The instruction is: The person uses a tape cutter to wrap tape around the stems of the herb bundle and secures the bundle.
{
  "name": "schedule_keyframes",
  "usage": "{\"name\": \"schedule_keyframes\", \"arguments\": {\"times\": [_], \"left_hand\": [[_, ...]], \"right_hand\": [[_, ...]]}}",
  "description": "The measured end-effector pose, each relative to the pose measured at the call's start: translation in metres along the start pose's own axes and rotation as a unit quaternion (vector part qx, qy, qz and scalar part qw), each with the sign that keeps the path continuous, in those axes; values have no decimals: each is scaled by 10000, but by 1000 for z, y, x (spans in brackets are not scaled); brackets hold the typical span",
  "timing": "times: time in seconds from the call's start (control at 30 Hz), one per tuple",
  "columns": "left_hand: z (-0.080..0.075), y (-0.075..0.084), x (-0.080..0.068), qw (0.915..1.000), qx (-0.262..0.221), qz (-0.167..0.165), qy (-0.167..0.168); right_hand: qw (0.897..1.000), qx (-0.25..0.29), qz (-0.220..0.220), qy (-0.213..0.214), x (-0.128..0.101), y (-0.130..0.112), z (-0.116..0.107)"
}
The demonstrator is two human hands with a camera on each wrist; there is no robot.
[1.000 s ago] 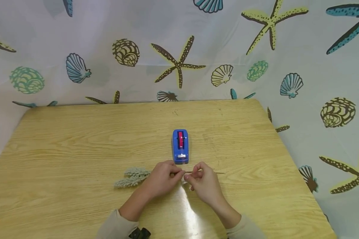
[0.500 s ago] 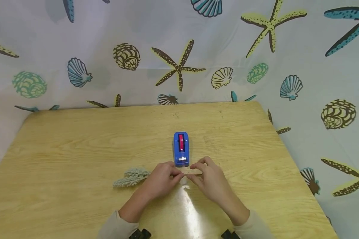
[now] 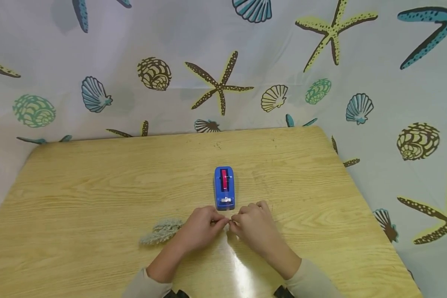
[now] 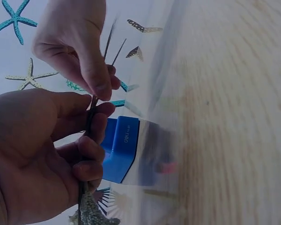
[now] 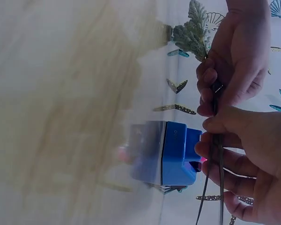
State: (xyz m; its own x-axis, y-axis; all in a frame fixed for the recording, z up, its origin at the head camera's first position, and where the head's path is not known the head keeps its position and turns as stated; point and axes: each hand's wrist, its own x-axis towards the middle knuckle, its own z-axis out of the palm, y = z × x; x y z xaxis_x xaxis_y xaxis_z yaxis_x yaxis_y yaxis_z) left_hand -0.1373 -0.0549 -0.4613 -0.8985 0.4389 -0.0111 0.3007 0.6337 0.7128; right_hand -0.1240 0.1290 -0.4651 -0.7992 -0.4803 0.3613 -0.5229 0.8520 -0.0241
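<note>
My left hand (image 3: 202,227) grips the thin dark stems of grey-green plant sprigs (image 3: 164,231), whose bushy heads stick out to its left. Right beside its fingertips, my right hand (image 3: 257,228) pinches the same stems between thumb and forefinger. In the right wrist view the stems (image 5: 221,180) run on past the right hand and split into separate ends. The left wrist view shows the left fingers curled round the stems, with a sprig head (image 4: 94,210) below them. A blue tape dispenser (image 3: 218,190) with a red core stands just beyond both hands.
The hands work over a wooden table (image 3: 97,186) near its front. Behind and to the right of it hangs a white cloth (image 3: 193,37) printed with starfish and shells. Long sleeves (image 3: 313,279) and dark wrist straps show at the bottom.
The right fingers, parted around the stems half a second ago, have come together on them, against the left fingertips. A pale bit seen below the fingers earlier no longer shows. The left hand keeps its grip.
</note>
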Motion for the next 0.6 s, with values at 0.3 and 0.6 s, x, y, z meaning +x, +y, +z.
{"name": "schedule_keyframes", "arguments": {"times": [0.3, 0.6], "left_hand": [[1, -1, 3, 9986, -219, -212, 430], [4, -2, 1, 9983, -137, -42, 571]], "right_hand": [[9994, 301, 191, -49, 3, 1, -3], [9914, 490, 447, -1132, 1, 4, -10]]}}
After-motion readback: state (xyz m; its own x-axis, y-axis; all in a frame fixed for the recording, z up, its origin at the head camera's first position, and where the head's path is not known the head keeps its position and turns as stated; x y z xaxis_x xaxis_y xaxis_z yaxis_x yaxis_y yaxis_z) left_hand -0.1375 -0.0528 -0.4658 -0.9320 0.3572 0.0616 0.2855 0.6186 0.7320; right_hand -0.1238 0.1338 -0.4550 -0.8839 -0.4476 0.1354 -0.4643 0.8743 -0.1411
